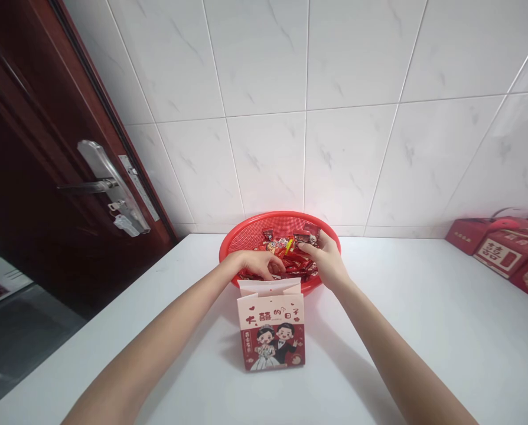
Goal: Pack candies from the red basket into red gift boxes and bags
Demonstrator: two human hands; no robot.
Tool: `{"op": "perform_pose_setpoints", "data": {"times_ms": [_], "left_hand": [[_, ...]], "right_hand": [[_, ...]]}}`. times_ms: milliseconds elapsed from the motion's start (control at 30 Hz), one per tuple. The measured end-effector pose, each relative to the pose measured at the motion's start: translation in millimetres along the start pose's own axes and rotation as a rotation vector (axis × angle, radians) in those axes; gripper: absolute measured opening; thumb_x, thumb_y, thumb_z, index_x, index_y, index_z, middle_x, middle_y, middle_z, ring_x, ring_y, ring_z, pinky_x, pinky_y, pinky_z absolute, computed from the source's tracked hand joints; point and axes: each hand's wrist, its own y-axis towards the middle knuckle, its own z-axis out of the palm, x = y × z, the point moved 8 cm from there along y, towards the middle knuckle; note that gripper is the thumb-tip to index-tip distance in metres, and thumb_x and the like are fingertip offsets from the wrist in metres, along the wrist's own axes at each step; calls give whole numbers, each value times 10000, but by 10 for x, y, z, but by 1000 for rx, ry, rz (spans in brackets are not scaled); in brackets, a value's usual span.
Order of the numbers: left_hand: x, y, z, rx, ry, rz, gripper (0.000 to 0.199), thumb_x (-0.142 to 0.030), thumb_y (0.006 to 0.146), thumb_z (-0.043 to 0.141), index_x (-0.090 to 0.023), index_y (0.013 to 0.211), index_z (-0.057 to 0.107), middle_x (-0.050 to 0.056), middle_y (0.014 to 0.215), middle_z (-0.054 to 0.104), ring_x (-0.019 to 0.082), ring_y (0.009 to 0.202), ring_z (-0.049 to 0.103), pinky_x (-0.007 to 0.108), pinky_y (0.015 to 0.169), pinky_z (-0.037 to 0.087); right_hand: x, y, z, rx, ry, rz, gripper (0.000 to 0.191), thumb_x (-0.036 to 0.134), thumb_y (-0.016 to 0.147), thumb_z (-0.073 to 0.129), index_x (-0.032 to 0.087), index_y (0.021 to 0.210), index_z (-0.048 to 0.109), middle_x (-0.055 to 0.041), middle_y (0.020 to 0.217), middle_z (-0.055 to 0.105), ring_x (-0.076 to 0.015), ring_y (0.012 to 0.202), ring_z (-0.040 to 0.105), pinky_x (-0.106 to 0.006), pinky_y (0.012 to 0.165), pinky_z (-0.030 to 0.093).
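Note:
A red plastic basket (241, 236) with perforated sides holds several wrapped candies (290, 260), mostly red, a few yellow or pale. My left hand (259, 264) reaches over its near left side, fingers curled down among the candies. Whatever lies under those fingertips is hidden. At the basket's right side, my right hand (326, 260) is closed with thumb and fingers on a small dark-red candy packet (303, 236). Between my forearms a red and cream paper gift box (271, 330), printed with a cartoon couple, stands upright with its top flaps open, in front of the basket.
The white table (193, 354) meets a tiled wall (268, 159) behind the basket. Several red gift boxes (496, 254) with cord handles stand together at the far right. A dark wooden door (33, 118) with a metal handle (91, 187) and keys is at the left.

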Motion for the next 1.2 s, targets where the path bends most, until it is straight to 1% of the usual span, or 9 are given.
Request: {"op": "perform_pose_setpoints", "data": {"times_ms": [67,167,367,500,600,667,733,1000,1200], "left_hand": [[10,-6,16,4,51,-7,431,-186,456,763,-292,869,823,14,839,782,229,695,683,257,536,458],[19,-19,21,-15,107,-23,409,-174,438,743,-291,822,821,-11,620,708,192,482,583,256,436,354],[28,-49,32,-45,129,-18,146,-136,433,658,-237,521,717,-12,453,597,162,353,451,272,402,271],[-11,-42,-65,-136,109,39,118,-157,468,670,-220,557,716,-4,515,622,180,436,509,269,437,304],[-116,-57,-291,-365,76,143,82,-271,589,694,-206,639,691,6,634,636,185,591,543,270,541,364],[-167,-103,-444,-528,50,198,163,-360,685,668,-198,701,655,18,725,638,189,678,543,276,609,386],[-186,-151,-540,-631,28,231,241,-432,741,649,-196,716,609,21,750,620,188,707,533,281,642,392],[-140,-185,-594,-725,-4,244,470,-606,756,673,-209,601,472,-26,615,484,147,598,438,270,577,328],[-77,-169,-634,-785,-27,216,491,-601,780,639,-215,581,411,-35,581,411,141,571,389,272,549,268]], "right_hand": [[-9,3,-3,-3,7,2,328,299,629,755,209,929,658,-30,909,744,-259,895,699,-415,845,570],[-22,11,-20,-14,-14,3,317,297,636,749,213,926,655,-31,920,745,-261,897,695,-418,850,562],[-20,5,-20,-10,-28,4,313,302,641,741,208,925,652,-29,900,738,-261,895,690,-413,835,558],[-4,1,-8,-11,-17,-12,329,302,627,751,205,925,651,-27,900,742,-252,870,689,-405,821,561],[-5,5,-11,-12,-22,-11,324,303,629,754,203,921,654,-26,892,742,-249,863,689,-399,816,560],[-6,8,-12,-8,-25,-12,320,304,640,752,206,930,659,-29,908,745,-252,878,692,-402,827,561],[0,11,-11,-1,-22,-19,322,306,648,751,208,943,664,-33,934,748,-257,902,694,-409,846,561],[-1,20,-12,4,-21,-25,318,303,653,757,208,946,677,-39,953,752,-263,913,700,-422,864,568],[7,11,-1,9,3,-20,336,306,648,778,205,955,687,-45,955,757,-267,914,710,-431,873,581]]}}
